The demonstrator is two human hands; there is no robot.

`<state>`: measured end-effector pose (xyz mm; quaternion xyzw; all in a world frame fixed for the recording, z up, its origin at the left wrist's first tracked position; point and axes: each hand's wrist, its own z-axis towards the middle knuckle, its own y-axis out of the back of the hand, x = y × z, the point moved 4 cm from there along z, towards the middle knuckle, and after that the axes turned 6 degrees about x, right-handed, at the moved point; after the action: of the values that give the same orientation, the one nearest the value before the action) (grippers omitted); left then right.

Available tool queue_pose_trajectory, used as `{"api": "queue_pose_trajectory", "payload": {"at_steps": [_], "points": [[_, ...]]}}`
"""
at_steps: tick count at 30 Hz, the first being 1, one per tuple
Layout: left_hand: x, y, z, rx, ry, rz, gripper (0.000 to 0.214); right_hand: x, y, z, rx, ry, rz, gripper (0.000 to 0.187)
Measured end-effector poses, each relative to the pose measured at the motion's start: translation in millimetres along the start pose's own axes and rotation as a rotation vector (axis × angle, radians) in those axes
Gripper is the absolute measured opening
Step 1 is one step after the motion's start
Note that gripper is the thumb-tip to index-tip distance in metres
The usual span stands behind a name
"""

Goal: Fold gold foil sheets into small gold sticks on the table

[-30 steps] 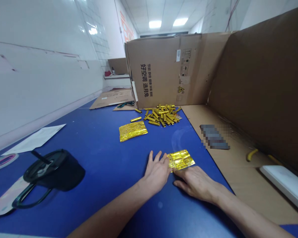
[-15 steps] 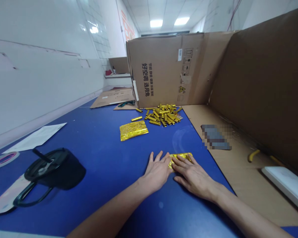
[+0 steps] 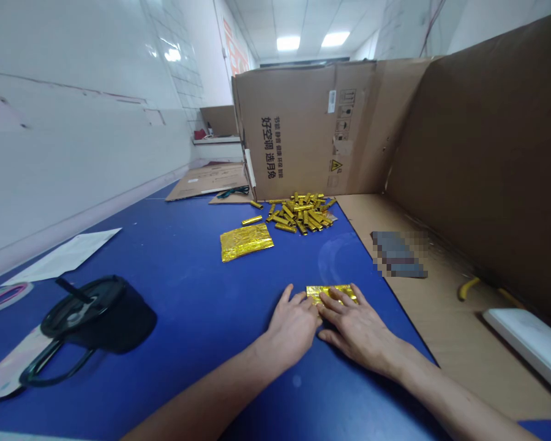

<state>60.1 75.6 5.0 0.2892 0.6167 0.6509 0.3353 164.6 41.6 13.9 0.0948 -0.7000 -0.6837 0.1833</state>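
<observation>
A small gold foil sheet lies on the blue table in front of me, its near part covered by my hands. My left hand is at its near left corner, fingers bent and closed on that edge; the fingertips are partly hidden. Flat across the sheet's right part rests my right hand, fingers spread and thumb apart. Farther off to the left lies a larger stack of gold foil sheets. Behind it is a heap of small gold tubes, with a single gold tube apart from it.
A black lidded mug stands at left, beside a white paper and a tape roll. A big cardboard box walls off the back and right. On the right-hand cardboard are a blurred-out dark object and a white device.
My left hand's fingers have bent in more and slid slightly toward me. More of the foil sheet's left end shows. My right hand stays nearly in place.
</observation>
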Motion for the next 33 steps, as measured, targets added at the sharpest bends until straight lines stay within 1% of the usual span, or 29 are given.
{"api": "queue_pose_trajectory", "payload": {"at_steps": [4,7,10,12,14,16,19,23,26,29,31,33], "points": [[7.9,-1.1,3.8,-0.019,0.019,-0.049,0.019,2.9,5.9,-1.4,-0.032,0.009,0.029,0.03],[12.5,-0.8,4.7,-0.03,0.004,-0.081,0.024,4.5,9.5,-2.6,-0.038,0.042,0.069,0.026],[15.1,-2.0,4.7,-0.034,-0.027,-0.111,0.029,3.0,9.9,-2.2,-0.034,0.07,0.144,0.026],[15.9,-4.1,5.0,-0.021,-0.049,-0.121,0.029,0.7,9.3,-1.0,-0.07,0.086,0.216,0.027],[16.2,-5.9,5.4,-0.002,-0.069,-0.125,0.027,-1.7,6.6,0.6,-0.098,0.092,0.274,0.032],[15.8,-6.7,5.6,0.013,-0.095,-0.138,0.028,-3.8,0.4,2.6,-0.068,0.085,0.286,0.043],[15.7,-6.3,5.6,0.018,-0.126,-0.172,0.035,-8.3,-9.4,5.2,0.009,0.049,0.215,0.056],[19.9,-7.6,6.8,0.019,-0.121,-0.189,0.036,-16.0,-11.2,5.6,0.051,-0.001,0.104,0.054],[25.4,-8.8,8.0,0.005,-0.077,-0.174,0.028,-18.5,-6.6,4.0,0.057,-0.016,0.043,0.05],[30.6,-6.0,7.6,-0.055,0.037,-0.17,0.022,-18.8,-2.9,2.4,0.041,-0.045,-0.007,0.046],[31.8,-2.5,6.5,-0.094,0.127,-0.185,0.023,-18.7,-1.5,1.8,0.017,-0.069,-0.036,0.043],[30.4,0.6,5.9,-0.099,0.2,-0.194,0.025,-18.0,-0.8,1.5,-0.006,-0.078,-0.049,0.041]]}}
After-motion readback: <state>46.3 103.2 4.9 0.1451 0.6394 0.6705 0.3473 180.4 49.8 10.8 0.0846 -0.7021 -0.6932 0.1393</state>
